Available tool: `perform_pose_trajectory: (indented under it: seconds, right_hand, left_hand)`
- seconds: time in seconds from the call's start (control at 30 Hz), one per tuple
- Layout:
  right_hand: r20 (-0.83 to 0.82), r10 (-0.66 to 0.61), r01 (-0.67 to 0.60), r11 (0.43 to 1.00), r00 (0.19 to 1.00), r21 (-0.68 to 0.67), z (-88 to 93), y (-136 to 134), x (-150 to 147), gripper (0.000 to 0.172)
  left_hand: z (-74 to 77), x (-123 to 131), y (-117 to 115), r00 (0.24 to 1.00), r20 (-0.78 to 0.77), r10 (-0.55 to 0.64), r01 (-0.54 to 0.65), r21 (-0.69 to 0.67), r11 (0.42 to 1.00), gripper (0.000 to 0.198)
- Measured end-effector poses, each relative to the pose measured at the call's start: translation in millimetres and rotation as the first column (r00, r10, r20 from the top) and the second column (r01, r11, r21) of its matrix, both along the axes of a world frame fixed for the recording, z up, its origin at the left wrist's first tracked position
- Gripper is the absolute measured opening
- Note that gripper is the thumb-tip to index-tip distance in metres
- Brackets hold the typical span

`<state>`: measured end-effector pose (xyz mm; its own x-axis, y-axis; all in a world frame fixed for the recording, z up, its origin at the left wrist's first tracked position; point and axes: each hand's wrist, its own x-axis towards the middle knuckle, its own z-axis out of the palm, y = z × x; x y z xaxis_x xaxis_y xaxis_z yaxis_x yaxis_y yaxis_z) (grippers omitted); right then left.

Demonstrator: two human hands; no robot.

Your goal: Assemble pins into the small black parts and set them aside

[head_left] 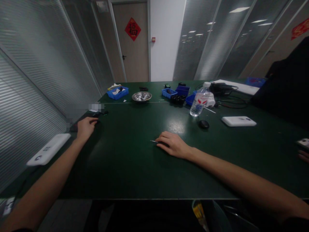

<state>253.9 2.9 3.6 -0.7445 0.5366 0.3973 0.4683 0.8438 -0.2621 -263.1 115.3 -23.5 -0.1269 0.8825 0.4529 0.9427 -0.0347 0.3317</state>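
My left hand (pixel 85 126) reaches far left on the dark green table (pixel 135 167), its fingers curled over a small dark object (pixel 96 114) near the table's left edge; what it grips is hidden. My right hand (pixel 172 144) rests on the table's middle with fingers closed on a thin metal tool (pixel 153 141), whose tip pokes out to the left. A small black round object (pixel 204 124) lies beyond the right hand.
A water bottle (pixel 199 102), a metal bowl (pixel 141 96), blue trays (pixel 117 92) and cables sit at the far side. White flat devices lie at left (pixel 48 149) and right (pixel 238 121). Another person's fingers (pixel 303 156) and phone show at the right edge.
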Motion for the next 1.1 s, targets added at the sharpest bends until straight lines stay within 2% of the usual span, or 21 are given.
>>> perform_pose_trajectory:
  seconds: [0.17, 0.43, 0.7, 1.1]
  right_hand:
    - [-0.003, -0.001, 0.001, 1.000, 1.000, -0.007, -0.1, 0, 0, 0.023]
    - [0.002, -0.003, 0.003, 1.000, 1.000, -0.004, 0.7, 0, -1, 0.023]
    - [0.000, -0.004, 0.004, 1.000, 1.000, -0.005, 0.7, -1, -1, 0.024]
    - [0.004, 0.000, 0.000, 1.000, 1.000, -0.003, 1.8, -1, -1, 0.024]
  left_hand:
    - [0.4, -1, 0, 0.999, -0.041, -0.016, 0.016, -0.005, 1.000, 0.031]
    - [0.6, 0, 0, 0.972, -0.226, -0.068, 0.060, -0.042, 0.997, 0.038]
    - [3.8, 10, -4, 0.927, -0.373, -0.022, -0.009, -0.082, 0.997, 0.041]
    - [3.4, 11, -5, 0.934, -0.358, -0.016, -0.012, -0.075, 0.997, 0.039]
